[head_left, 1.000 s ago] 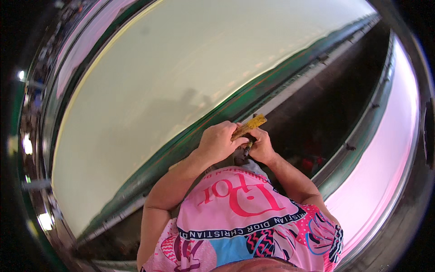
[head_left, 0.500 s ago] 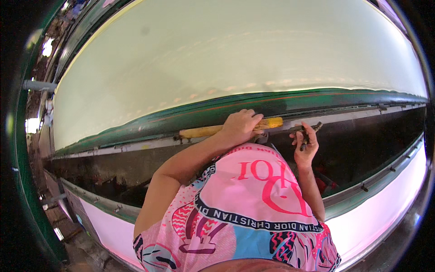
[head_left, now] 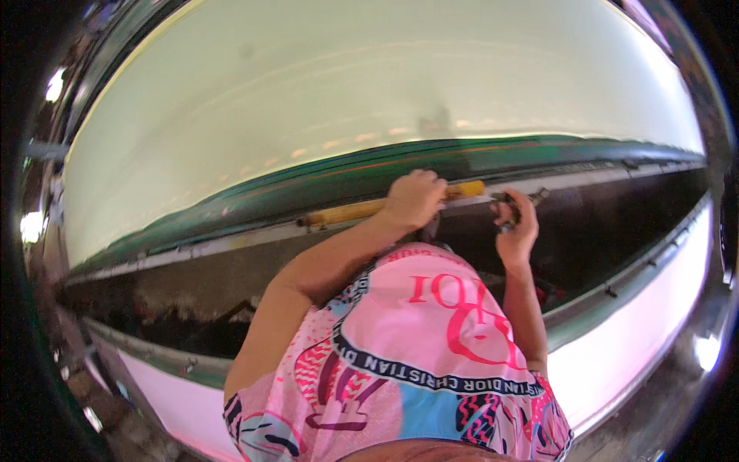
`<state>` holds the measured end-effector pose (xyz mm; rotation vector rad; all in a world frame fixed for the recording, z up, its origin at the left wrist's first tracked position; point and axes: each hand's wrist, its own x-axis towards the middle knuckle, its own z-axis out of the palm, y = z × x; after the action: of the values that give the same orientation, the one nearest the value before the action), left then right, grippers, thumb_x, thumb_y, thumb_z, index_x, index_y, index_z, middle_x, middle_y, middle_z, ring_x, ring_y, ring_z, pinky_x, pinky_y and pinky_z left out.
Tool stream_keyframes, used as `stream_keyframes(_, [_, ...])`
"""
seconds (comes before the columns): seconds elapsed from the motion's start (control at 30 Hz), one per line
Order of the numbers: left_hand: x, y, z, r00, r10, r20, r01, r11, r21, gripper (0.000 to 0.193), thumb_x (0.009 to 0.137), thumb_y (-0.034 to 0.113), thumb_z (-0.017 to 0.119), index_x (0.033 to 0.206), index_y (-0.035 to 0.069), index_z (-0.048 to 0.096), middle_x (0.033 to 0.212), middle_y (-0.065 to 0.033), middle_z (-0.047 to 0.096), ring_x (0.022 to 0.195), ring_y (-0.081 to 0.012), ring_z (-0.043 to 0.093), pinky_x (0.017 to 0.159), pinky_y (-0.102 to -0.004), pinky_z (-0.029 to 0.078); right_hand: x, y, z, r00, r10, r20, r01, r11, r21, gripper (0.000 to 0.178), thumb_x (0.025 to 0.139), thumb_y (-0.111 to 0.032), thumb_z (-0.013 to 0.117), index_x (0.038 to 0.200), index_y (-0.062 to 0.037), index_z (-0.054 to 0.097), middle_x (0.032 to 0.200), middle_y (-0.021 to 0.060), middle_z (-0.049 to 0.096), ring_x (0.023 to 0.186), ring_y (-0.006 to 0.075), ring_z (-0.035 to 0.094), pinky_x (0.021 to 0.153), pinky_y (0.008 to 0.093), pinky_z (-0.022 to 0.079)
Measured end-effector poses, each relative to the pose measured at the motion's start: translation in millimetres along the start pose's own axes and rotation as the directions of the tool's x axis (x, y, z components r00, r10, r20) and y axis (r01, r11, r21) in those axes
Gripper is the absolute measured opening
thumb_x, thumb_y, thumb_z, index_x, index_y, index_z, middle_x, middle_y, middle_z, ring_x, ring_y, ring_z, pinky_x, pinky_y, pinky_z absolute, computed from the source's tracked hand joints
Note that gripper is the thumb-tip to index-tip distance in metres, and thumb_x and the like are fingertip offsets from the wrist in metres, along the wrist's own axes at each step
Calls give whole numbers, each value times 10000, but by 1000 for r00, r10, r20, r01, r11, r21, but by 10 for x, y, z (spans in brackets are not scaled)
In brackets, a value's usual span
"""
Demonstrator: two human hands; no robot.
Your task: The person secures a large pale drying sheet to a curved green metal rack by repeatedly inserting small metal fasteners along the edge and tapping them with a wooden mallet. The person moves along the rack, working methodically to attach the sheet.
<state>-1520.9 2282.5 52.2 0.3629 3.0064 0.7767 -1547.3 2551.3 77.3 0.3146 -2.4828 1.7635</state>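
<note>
My left hand (head_left: pixel 416 200) is wrapped over a long yellow rod (head_left: pixel 350 213), whose brighter yellow end sticks out to the right of my fingers. The rod lies along a pale rail in front of a dark green roller-like bar (head_left: pixel 369 165). Just right of the rod's end, my right hand (head_left: pixel 517 227) is closed around a small dark metal tool (head_left: pixel 539 197). Its tip points up and to the right; my fingers hide most of it, and its kind is unclear. Blur softens both hands.
A wide pale sheet (head_left: pixel 346 85) stretches beyond the green bar. A dark gap (head_left: pixel 616 223) runs below the rail. Nearer to me, on both sides of my body, a lower green-edged frame carries another white-pink sheet (head_left: pixel 639 339). Machine parts and lights show at the far left.
The whole view has shifted slightly, with the sheet and bar now a little higher and further left. Both hands keep their grips. A faint shadow now shows on the sheet above my left hand.
</note>
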Motion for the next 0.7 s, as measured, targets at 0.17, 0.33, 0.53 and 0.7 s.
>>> stream_keyframes(0.17, [9, -21, -123, 998, -49, 45, 46, 997, 57, 478, 892, 431, 882, 1200, 86, 760, 1085, -142, 724, 1087, -380, 727, 908, -522, 611, 196, 78, 9, 989, -134, 66, 148, 948, -281, 388, 953, 89, 741, 1297, -87, 777, 1179, 185, 787, 1059, 367, 759, 929, 414, 594])
stream_keyframes(0.33, [3, -69, -122, 996, -61, 66, 54, 993, 110, 586, 912, 481, 870, 1326, 81, 757, 1115, -144, 738, 1118, -375, 728, 923, -514, 612, 336, 78, 31, 988, -115, 105, 139, 956, -260, 350, 970, 32, 762, 1296, -93, 768, 1161, 223, 772, 1073, 440, 749, 910, 473, 600])
stream_keyframes(0.53, [-31, -110, -106, 999, -39, 24, 37, 996, 76, 610, 921, 503, 856, 1364, 100, 741, 1167, -155, 747, 1138, -382, 731, 946, -505, 616, 378, 102, 132, 981, -117, 154, 149, 964, -219, 336, 959, 48, 777, 1273, -69, 765, 999, 181, 740, 916, 328, 765, 818, 414, 594])
stream_keyframes(0.7, [-62, -140, -94, 999, -32, 16, 31, 996, 83, 603, 916, 500, 861, 1362, 113, 743, 1166, -160, 744, 1131, -384, 731, 938, -500, 616, 390, 56, 158, 974, -93, 206, 151, 945, -291, 331, 957, 46, 774, 1270, -62, 756, 1020, 232, 749, 963, 408, 785, 824, 459, 608])
